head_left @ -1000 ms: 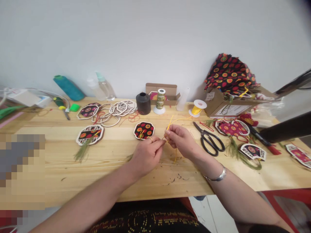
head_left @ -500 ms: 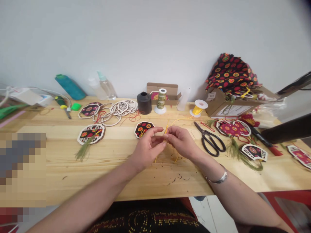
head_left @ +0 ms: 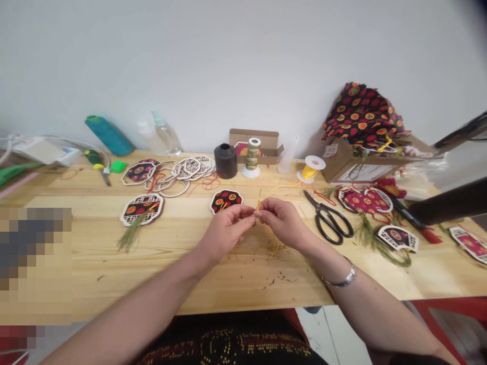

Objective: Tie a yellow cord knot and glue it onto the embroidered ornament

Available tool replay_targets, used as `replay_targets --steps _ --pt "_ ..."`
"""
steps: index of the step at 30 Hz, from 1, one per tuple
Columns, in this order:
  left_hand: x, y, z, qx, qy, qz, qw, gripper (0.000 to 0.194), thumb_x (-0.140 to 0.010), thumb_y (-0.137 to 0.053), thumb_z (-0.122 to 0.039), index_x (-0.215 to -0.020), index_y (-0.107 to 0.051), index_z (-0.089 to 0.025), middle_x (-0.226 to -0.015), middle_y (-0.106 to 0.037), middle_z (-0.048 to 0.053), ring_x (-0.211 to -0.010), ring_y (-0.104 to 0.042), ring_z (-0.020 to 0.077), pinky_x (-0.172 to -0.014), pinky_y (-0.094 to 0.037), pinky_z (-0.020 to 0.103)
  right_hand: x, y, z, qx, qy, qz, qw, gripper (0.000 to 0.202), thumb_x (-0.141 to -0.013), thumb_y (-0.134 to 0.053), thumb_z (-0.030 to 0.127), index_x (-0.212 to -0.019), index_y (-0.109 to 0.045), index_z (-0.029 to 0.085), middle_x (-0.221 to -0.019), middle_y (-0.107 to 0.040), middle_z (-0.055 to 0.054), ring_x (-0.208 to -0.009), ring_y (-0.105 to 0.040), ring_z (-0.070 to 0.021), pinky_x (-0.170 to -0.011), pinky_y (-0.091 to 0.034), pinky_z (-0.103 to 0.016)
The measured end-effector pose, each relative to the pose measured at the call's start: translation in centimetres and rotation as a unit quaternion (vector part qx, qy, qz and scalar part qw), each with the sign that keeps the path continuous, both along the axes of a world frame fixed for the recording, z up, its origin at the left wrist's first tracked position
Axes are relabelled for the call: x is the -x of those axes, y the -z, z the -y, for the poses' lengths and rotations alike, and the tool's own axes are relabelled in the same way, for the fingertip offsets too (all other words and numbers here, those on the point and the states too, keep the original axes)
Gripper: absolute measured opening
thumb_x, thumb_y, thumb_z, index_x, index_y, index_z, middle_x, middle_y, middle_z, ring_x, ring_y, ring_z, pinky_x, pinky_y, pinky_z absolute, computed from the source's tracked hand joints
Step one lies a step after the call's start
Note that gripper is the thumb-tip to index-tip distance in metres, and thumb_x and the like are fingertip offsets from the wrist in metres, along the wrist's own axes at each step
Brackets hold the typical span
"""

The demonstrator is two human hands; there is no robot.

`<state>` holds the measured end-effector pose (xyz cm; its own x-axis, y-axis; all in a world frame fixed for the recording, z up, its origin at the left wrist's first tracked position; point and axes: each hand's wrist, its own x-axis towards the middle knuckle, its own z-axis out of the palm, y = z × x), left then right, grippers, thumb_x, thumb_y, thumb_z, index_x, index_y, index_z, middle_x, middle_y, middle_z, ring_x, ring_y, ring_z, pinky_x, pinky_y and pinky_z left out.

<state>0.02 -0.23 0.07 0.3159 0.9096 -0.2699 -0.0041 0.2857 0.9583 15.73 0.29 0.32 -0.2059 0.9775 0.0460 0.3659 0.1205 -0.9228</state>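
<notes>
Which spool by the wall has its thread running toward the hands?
The white-flanged spool of yellow cord, behind the scissors; only its strand trails toward the right hand.

2 hands (head_left: pixel 280 221), 1 yellow spool (head_left: pixel 309 171), 1 scissors (head_left: pixel 330 219)

Wood table (head_left: pixel 152 279) held 1 pr blk scissors (head_left: pixel 321 207), 1 blk cone (head_left: pixel 225 162), 1 grn block (head_left: pixel 118 167), overlapping pale cutout frames (head_left: pixel 190 168) & 2 cardboard boxes (head_left: pixel 335 161)
</notes>
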Motion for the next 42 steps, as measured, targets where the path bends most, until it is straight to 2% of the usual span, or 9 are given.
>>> replay_targets --steps 4,9,20,26,30,34,38,40,42 --pt "0.0 -0.3 -0.1 -0.005 0.008 -0.006 1.000 0.017 -0.072 -0.063 -0.027 -0.083 -0.065 -0.014 -0.064 -0.055 -0.003 -0.045 -0.034 0.0033 -0.040 -0.022 0.018 -0.1 0.0 0.0 -0.001 0.004 0.007 1.000 0.015 -0.078 -0.055 0.025 -0.066 -0.053 0.016 -0.060 -0.050 0.004 -0.056 -0.041 -0.0086 -0.055 -0.034 -0.022" --pt "0.2 -0.2 -0.2 0.026 0.012 0.022 0.999 0.017 -0.071 -0.064 -0.027 -0.081 -0.066 -0.014 -0.063 -0.057 -0.002 -0.040 -0.029 0.0017 -0.038 -0.016 0.018 -0.1 -0.3 -0.1 0.028 -0.009 -0.020 0.999 0.017 -0.077 -0.056 0.026 -0.064 -0.052 0.016 -0.057 -0.047 0.004 -0.053 -0.038 -0.0075 -0.052 -0.033 -0.021" --pt "0.1 0.0 -0.4 0.042 0.018 0.041 0.998 0.017 -0.069 -0.067 -0.027 -0.079 -0.069 -0.014 -0.060 -0.060 0.001 -0.039 -0.028 0.0023 -0.038 -0.015 0.019 -0.2 -0.9 0.0 0.063 -0.026 -0.061 0.996 0.017 -0.075 -0.057 0.029 -0.065 -0.053 0.016 -0.055 -0.047 0.005 -0.051 -0.036 -0.0068 -0.048 -0.030 -0.021" --pt "0.2 0.0 -0.3 0.030 0.009 0.038 0.999 0.015 -0.070 -0.066 -0.025 -0.077 -0.069 -0.013 -0.061 -0.061 0.001 -0.038 -0.028 0.0016 -0.038 -0.015 0.019 -0.1 -0.8 0.0 0.053 -0.024 -0.055 0.997 0.016 -0.077 -0.057 0.029 -0.068 -0.054 0.015 -0.060 -0.051 0.003 -0.054 -0.042 -0.0076 -0.052 -0.034 -0.021" --pt "0.1 -0.2 -0.4 0.023 -0.027 0.035 0.999 0.014 -0.069 -0.067 -0.026 -0.071 -0.067 -0.012 -0.061 -0.061 0.001 -0.039 -0.029 0.0015 -0.038 -0.016 0.018 -0.4 -0.8 0.0 0.004 -0.026 0.011 1.000 0.019 -0.085 -0.048 0.029 -0.078 -0.060 0.016 -0.067 -0.058 0.001 -0.060 -0.047 -0.0091 -0.058 -0.037 -0.023" --pt "0.1 -0.1 -0.7 0.023 -0.069 0.029 0.997 0.016 -0.067 -0.068 -0.027 -0.071 -0.067 -0.012 -0.062 -0.063 0.002 -0.039 -0.028 0.0015 -0.038 -0.016 0.019 -0.9 -0.8 0.1 -0.043 -0.002 0.143 0.989 0.031 -0.086 -0.047 0.036 -0.065 -0.058 0.016 -0.058 -0.054 0.001 -0.056 -0.043 -0.0095 -0.054 -0.032 -0.024" --pt "0.1 0.2 -0.8 0.018 -0.091 0.025 0.995 0.019 -0.067 -0.069 -0.030 -0.074 -0.068 -0.012 -0.064 -0.065 0.003 -0.039 -0.028 0.0024 -0.039 -0.018 0.020 -0.8 -0.9 0.6 -0.104 0.028 0.175 0.979 0.033 -0.085 -0.049 0.041 -0.064 -0.056 0.017 -0.055 -0.053 0.001 -0.050 -0.040 -0.0084 -0.050 -0.030 -0.024" --pt "0.1 0.2 -0.8 0.024 -0.100 0.033 0.994 0.019 -0.066 -0.070 -0.030 -0.073 -0.068 -0.013 -0.059 -0.063 0.001 -0.039 -0.028 0.0027 -0.039 -0.018 0.020 -0.5 -0.9 1.2 -0.161 0.021 0.194 0.968 0.029 -0.086 -0.049 0.038 -0.069 -0.058 0.017 -0.059 -0.057 0.000 -0.051 -0.043 -0.0086 -0.051 -0.031 -0.024" --pt "0.1 0.1 -0.8 0.034 -0.111 0.048 0.992 0.018 -0.063 -0.072 -0.029 -0.070 -0.068 -0.013 -0.049 -0.055 -0.003 -0.038 -0.027 0.0029 -0.039 -0.016 0.020 -0.1 -0.8 1.6 -0.236 -0.008 0.243 0.941 0.027 -0.088 -0.046 0.036 -0.074 -0.059 0.017 -0.063 -0.060 -0.002 -0.054 -0.046 -0.0100 -0.053 -0.032 -0.025"
